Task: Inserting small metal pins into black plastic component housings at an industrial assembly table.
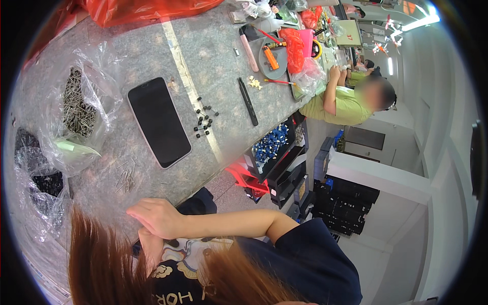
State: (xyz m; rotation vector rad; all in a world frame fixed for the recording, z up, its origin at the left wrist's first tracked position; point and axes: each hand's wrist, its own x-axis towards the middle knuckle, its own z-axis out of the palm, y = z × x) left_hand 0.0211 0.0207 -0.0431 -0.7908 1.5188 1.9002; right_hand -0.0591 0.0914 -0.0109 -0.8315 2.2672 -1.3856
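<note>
Right hand [157,217] rests at the near counter [203,56] edge, fingers loosely curled, grasping nothing; left hand [151,247] lies under it, grip state indeterminate; loose metal pins [125,178] lie just beyond, long axes running near-to-far; right hand nearer.

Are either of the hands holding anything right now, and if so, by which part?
Cannot be told. The right hand lies over the left hand at the table edge; no object shows in the fingers.
</note>
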